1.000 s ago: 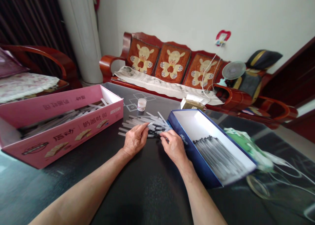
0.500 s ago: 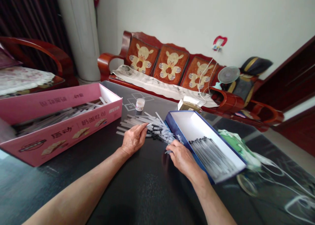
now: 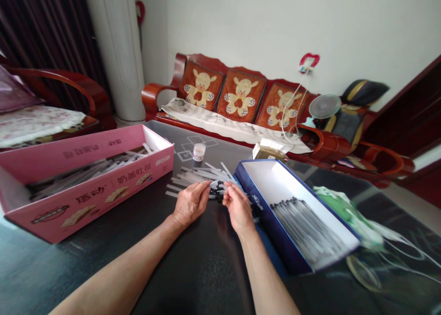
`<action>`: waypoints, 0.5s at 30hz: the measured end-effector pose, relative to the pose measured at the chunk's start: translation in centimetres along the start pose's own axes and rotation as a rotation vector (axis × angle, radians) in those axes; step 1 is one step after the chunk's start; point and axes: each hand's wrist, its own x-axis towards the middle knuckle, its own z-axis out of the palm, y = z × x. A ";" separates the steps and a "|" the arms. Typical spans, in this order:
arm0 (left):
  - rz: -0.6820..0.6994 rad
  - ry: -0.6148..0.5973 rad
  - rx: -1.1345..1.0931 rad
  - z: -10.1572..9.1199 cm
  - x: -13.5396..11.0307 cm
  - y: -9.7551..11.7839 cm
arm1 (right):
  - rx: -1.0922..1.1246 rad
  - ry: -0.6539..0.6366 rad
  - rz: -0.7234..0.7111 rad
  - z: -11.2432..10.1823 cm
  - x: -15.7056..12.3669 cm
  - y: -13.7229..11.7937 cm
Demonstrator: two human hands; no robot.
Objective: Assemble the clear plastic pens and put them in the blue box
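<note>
My left hand (image 3: 192,203) is closed in a pinch over the near edge of a loose pile of narrow, whitish translucent strips (image 3: 184,181). A small pale tip shows at its fingertips, too small to name. Just to its right, my right hand (image 3: 239,207) is also pinched, its fingertips a short gap from the left ones. What it holds is hidden by the fingers. Some black pieces lie among the strips between both hands. Beside my right hand stands a blue box (image 3: 255,204) holding a row of slim, clear-grey sticks (image 3: 306,230) with black ends.
A long pink box (image 3: 113,188) with many similar strips stands on the dark table (image 3: 206,269) at left. Behind the pile is a small white jar (image 3: 199,152). A small carton (image 3: 269,151) sits beyond the blue box; a green-white bag (image 3: 339,207) and white cables lie right.
My right hand has moved left and up, away from the blue box's side, to meet my left hand over the pile. The view has shifted slightly.
</note>
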 end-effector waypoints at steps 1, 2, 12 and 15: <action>0.012 -0.006 0.002 0.0 0.0 0.0 | 0.081 0.004 0.018 0.2 0.0 0.2; 0.026 -0.015 0.005 0.1 -0.1 0.0 | 0.135 0.005 0.035 0.2 0.0 0.3; 0.098 -0.078 0.029 0.0 -0.2 0.3 | 0.358 0.086 0.032 0.1 0.8 0.5; 0.120 -0.101 0.060 0.0 -0.3 0.3 | 0.361 0.094 0.041 0.2 0.9 0.6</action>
